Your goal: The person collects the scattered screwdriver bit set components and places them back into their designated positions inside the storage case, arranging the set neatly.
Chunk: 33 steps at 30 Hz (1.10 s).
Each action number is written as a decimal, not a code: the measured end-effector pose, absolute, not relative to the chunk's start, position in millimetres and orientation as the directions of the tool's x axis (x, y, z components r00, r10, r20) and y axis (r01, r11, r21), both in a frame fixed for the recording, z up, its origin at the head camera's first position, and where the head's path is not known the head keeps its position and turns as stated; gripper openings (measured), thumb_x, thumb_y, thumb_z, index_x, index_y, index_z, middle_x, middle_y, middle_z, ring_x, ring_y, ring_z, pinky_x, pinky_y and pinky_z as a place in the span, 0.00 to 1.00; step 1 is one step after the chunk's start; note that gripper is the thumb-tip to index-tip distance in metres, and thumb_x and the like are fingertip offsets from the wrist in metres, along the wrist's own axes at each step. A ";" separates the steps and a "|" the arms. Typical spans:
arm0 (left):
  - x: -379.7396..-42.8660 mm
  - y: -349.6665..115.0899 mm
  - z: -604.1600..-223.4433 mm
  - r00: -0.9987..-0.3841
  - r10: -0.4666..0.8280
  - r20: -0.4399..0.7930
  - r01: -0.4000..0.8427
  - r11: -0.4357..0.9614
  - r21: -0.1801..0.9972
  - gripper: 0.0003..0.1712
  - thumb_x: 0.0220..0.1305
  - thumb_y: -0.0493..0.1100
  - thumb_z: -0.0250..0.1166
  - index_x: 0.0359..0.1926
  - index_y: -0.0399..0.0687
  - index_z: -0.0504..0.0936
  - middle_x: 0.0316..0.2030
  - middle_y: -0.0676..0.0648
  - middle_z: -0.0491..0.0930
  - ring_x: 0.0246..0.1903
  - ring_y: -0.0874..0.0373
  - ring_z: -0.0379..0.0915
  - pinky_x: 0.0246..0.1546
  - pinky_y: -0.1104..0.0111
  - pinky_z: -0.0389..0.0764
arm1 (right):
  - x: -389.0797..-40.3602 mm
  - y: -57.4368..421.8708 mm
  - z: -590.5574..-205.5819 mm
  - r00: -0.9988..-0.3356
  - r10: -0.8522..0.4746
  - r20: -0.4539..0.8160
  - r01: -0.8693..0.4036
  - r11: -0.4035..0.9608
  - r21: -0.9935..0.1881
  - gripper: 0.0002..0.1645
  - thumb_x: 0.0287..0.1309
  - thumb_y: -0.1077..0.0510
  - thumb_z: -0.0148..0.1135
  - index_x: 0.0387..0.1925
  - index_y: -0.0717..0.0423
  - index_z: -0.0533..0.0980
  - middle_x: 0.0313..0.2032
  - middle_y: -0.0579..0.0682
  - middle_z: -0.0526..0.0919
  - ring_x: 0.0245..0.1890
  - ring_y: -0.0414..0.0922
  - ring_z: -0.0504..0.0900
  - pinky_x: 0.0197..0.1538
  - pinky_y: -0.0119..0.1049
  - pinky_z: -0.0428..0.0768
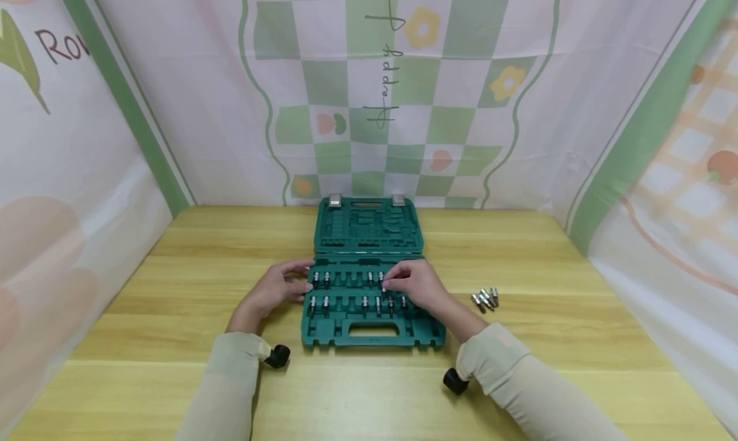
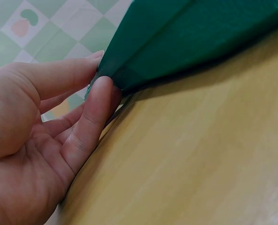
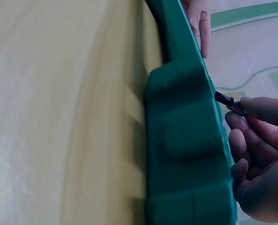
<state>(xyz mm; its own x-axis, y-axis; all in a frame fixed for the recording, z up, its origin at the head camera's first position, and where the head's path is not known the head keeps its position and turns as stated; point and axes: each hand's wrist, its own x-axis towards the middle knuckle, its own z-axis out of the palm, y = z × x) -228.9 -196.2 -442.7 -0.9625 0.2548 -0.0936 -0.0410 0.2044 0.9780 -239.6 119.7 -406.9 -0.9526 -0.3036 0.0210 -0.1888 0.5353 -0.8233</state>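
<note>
A green plastic tool case (image 1: 331,332) lies unfolded on the table, with rows of silver-and-black bit sockets (image 1: 326,305) standing in its near half. My left hand (image 1: 275,288) is at the case's left edge. In the left wrist view, thumb and fingertips (image 2: 101,89) lie on either side of that edge, holding it. Over the right part of the near half, my right hand (image 1: 419,283) pinches a small bit socket (image 3: 236,106) between thumb and forefinger. Its dark tip points toward the case in the right wrist view, and the other fingers are curled beneath.
Several loose bit sockets (image 1: 486,299) lie in a small group on the wooden table (image 1: 530,357), right of the case. The case's lid (image 1: 369,204) is laid back, with molded recesses and two silver latches. A patterned curtain (image 1: 369,75) hangs behind the table.
</note>
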 end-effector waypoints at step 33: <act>-228.9 -197.7 -443.0 -0.961 0.260 -0.094 -0.039 0.208 0.977 0.31 0.65 0.32 0.63 0.69 0.44 0.68 0.58 0.35 0.67 0.46 0.48 0.74 0.42 0.60 0.83 | -227.9 79.4 -409.0 -0.929 -0.368 0.030 -0.226 0.503 -0.834 0.02 0.58 0.60 0.69 0.31 0.53 0.86 0.33 0.43 0.84 0.34 0.42 0.80 0.37 0.38 0.81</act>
<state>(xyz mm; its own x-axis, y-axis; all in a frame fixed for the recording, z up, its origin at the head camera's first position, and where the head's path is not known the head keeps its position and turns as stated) -228.9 -197.7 -443.0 -0.9610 0.2601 -0.0937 -0.0390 0.2078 0.9774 -227.9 79.4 -409.0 -0.9293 -0.3680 0.0303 -0.2264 0.5031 -0.8341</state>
